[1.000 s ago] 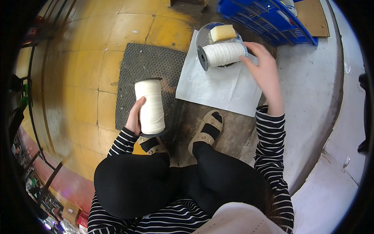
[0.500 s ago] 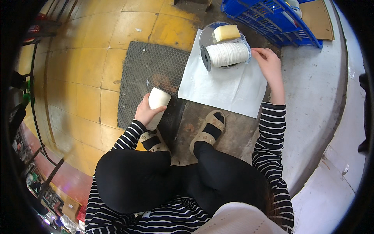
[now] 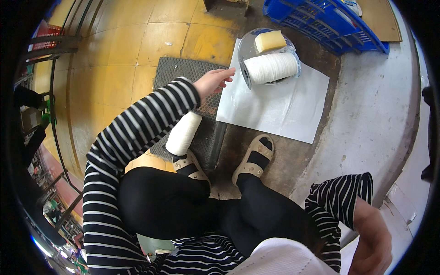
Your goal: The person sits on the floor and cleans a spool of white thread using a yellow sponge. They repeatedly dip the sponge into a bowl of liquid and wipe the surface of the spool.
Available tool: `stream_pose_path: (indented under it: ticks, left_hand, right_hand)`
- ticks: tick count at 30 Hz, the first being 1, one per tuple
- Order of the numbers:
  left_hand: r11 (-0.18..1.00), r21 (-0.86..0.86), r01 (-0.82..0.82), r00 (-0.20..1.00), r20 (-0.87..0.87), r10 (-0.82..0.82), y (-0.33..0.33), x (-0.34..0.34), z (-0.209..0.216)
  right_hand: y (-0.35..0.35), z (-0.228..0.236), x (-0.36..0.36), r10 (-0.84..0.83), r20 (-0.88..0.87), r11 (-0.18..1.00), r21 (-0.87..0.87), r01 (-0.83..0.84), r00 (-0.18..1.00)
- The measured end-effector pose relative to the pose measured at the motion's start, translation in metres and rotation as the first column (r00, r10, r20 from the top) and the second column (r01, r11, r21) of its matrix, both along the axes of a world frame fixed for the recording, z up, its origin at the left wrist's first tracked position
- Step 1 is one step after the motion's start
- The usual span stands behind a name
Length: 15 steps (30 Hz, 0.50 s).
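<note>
My left hand stretches over the dark mat, fingers extended and apart. It holds nothing, and its fingertips are near the dark end disc of a spool of white cord. That spool lies on its side over a clear round plate, with a pale yellow block behind it. Below my left forearm, a white thread cone rests on the mat near my left foot, untouched by my hands. My right hand is at the lower right beside my body, smeared by motion, so its fingers cannot be made out.
A white sheet lies under the plate and spool. The textured black mat is left of it. A blue plastic crate and a brown cardboard piece stand at the far right. Dark metal rails run along the left.
My left hand has let go of the white thread cone and moved forward toward the spool. My right hand has pulled back from beside the spool to the lower right.
</note>
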State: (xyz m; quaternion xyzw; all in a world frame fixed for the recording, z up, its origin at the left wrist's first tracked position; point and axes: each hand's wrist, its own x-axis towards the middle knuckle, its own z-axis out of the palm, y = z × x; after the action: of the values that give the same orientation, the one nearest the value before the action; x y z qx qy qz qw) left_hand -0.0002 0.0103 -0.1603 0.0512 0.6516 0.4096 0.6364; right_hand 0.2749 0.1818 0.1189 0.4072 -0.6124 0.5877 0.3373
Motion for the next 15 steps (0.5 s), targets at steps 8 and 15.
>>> stream_pose_path:
  ticks: [8,15]
  left_hand:
    - [0.948,0.031,-0.316,0.945,0.102,0.311,0.038,0.030,-0.028]
    - [0.904,-0.119,-0.412,0.870,0.242,0.428,0.054,0.030,-0.034]
  right_hand:
    - [-0.015,0.009,0.061,-0.763,-0.465,0.493,0.030,0.870,0.449]
    - [-0.013,0.013,0.078,-0.813,-0.398,0.357,0.237,0.903,0.426]
